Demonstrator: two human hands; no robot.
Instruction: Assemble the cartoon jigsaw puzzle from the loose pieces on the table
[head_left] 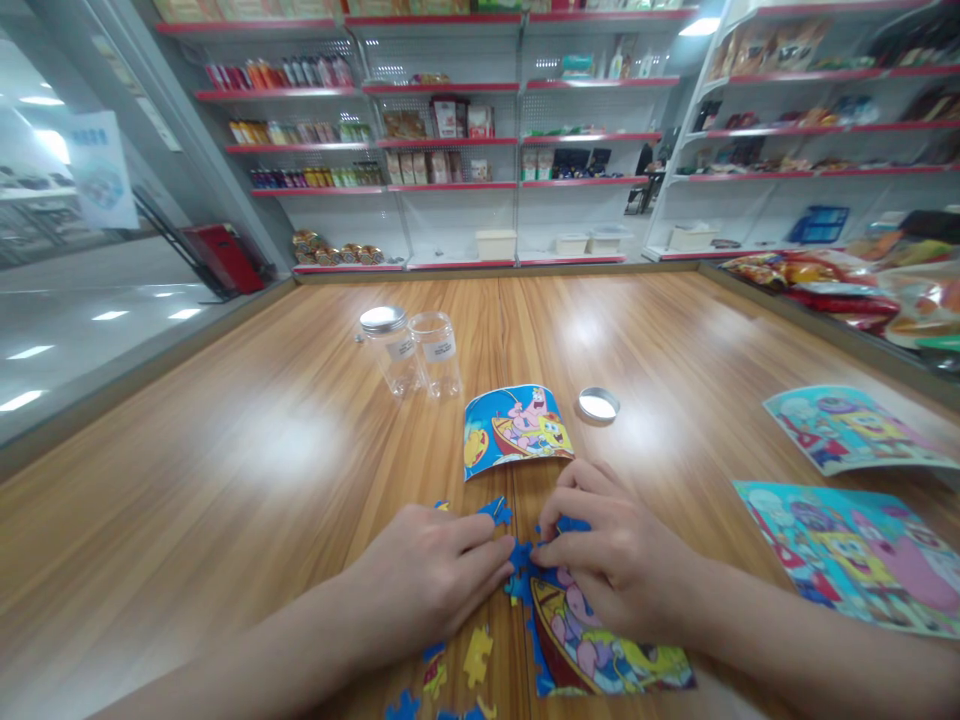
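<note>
leftward, wide tabletop; hands at puzzle edge

Table: shelves beyond its far edge
Joined puzzle section: near, partly under the right hand
Loose pieces: left of that section, around the left hand
Picture card: beyond both hands
Jars: side by side, left beyond the card
Lid: right of the card
Sheets: right, one behind the other
</note>
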